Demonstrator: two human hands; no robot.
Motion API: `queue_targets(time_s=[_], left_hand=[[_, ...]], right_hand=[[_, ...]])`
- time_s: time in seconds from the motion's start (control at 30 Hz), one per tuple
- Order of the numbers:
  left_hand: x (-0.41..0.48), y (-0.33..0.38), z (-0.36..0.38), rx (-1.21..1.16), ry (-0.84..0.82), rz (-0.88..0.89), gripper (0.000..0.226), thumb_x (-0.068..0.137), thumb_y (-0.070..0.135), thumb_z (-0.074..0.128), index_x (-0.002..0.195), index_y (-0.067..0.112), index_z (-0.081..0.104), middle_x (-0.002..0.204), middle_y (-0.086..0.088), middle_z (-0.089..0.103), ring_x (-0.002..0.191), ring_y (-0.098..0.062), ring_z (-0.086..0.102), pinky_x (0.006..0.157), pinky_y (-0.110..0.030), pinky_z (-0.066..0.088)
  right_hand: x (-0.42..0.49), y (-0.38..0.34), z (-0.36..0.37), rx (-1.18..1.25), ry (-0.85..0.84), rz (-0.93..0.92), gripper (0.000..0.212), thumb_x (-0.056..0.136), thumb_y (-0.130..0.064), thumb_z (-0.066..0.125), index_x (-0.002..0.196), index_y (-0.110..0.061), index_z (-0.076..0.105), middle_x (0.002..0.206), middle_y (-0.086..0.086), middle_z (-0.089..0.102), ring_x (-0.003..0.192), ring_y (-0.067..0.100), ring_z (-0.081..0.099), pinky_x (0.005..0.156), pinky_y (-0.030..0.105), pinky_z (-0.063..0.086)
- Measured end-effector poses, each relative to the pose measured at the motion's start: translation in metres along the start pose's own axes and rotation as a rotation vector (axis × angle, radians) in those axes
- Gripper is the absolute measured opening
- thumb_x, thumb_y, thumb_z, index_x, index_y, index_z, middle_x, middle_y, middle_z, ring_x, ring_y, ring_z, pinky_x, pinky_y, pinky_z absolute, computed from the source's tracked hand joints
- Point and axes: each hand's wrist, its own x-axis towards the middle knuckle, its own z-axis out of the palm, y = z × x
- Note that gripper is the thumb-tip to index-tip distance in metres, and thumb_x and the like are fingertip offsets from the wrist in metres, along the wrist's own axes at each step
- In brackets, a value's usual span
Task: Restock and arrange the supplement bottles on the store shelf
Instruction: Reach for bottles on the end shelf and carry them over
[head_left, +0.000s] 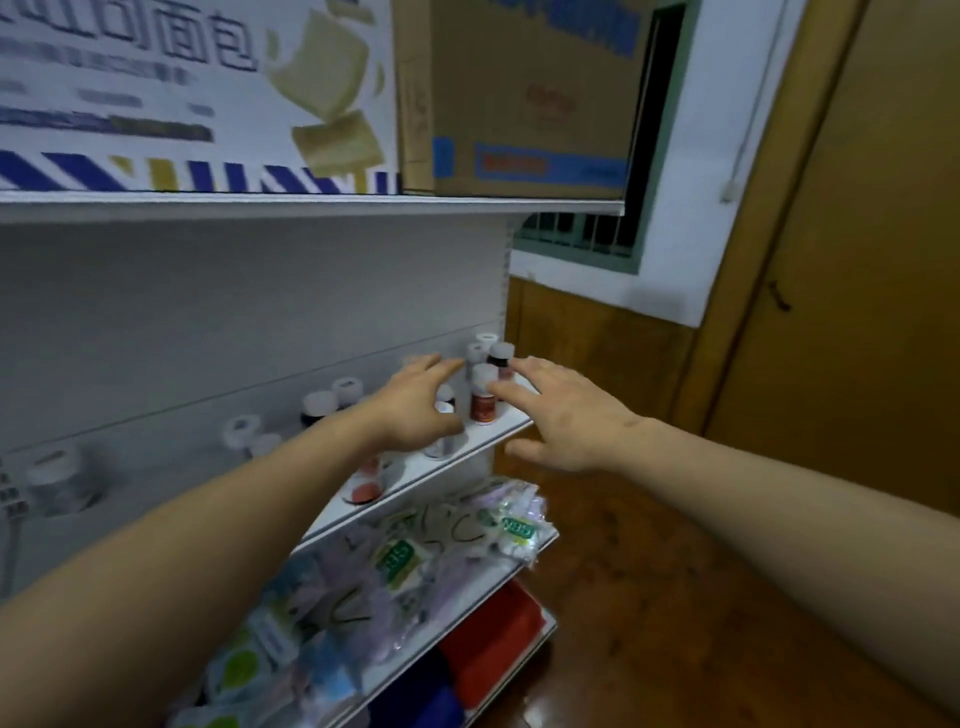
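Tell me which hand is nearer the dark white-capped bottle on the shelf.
Right hand: fingertips beside the dark white-capped bottle. Left hand: further left, past a white bottle.

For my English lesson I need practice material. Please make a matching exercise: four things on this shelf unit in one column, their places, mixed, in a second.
1. cardboard box
2. red-label bottle
3. clear packets
4. red item

A. shelf just below the bottle's shelf
B. top shelf
C. lowest visible shelf
D. between left hand and right hand

Pairs: 1-B, 2-D, 3-A, 4-C
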Motion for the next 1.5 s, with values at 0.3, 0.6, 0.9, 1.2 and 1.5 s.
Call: queue_targets(time_s=[0.3,0.6,0.9,1.2,1.5], left_hand=[[0.092,0.037,0.04,-0.093,-0.055,-0.048,0.079,0.081,0.031,0.067,0.146,0.024,0.022,0.153,-0.003,0.024,0.137,-0.023,0.029,0.11,-0.034,0.026],[0.211,-0.003,0.061,-0.225,-0.03,-0.175,0.069,0.088,0.018,0.059,0.146,0.02,0.022,0.153,-0.007,0.024,0.138,-0.025,0.029,0.106,-0.031,0.029],[0.294,-0.019,0.086,-0.24,-0.082,-0.231,0.051,0.09,0.028,0.057,0.137,0.022,0.038,0.142,-0.001,0.045,0.122,-0.02,0.047,0.099,-0.031,0.038],[0.33,-0.01,0.113,-0.179,-0.083,-0.472,0.048,0.094,0.011,0.043,0.141,0.016,0.035,0.142,-0.007,0.046,0.127,-0.025,0.045,0.105,-0.033,0.035],[0.329,0.016,0.111,-0.264,0.125,-0.501,0.055,0.09,0.004,0.046,0.142,0.02,0.033,0.142,-0.003,0.044,0.127,-0.02,0.043,0.099,-0.024,0.035]], right_hand=[[0.012,0.109,0.03,0.154,-0.012,0.147,0.072,0.089,-0.053,0.049,0.148,-0.034,0.012,0.159,0.004,0.008,0.146,0.024,0.007,0.116,0.038,0.015],[0.133,0.189,0.092,0.381,-0.084,0.223,0.072,0.09,-0.049,0.051,0.148,-0.032,0.012,0.158,0.004,0.007,0.145,0.027,0.01,0.114,0.041,0.021],[0.238,0.23,0.139,0.584,-0.115,0.105,0.077,0.086,-0.038,0.063,0.147,-0.025,0.018,0.152,0.009,0.026,0.137,0.029,0.029,0.107,0.035,0.031],[0.28,0.252,0.204,0.857,-0.133,-0.068,0.063,0.086,-0.026,0.065,0.138,-0.019,0.03,0.129,0.01,0.054,0.109,0.028,0.056,0.086,0.032,0.047],[0.279,0.278,0.19,1.036,-0.025,-0.108,0.048,0.09,-0.011,0.054,0.133,-0.02,0.033,0.132,0.01,0.043,0.104,0.025,0.052,0.088,0.037,0.05]])
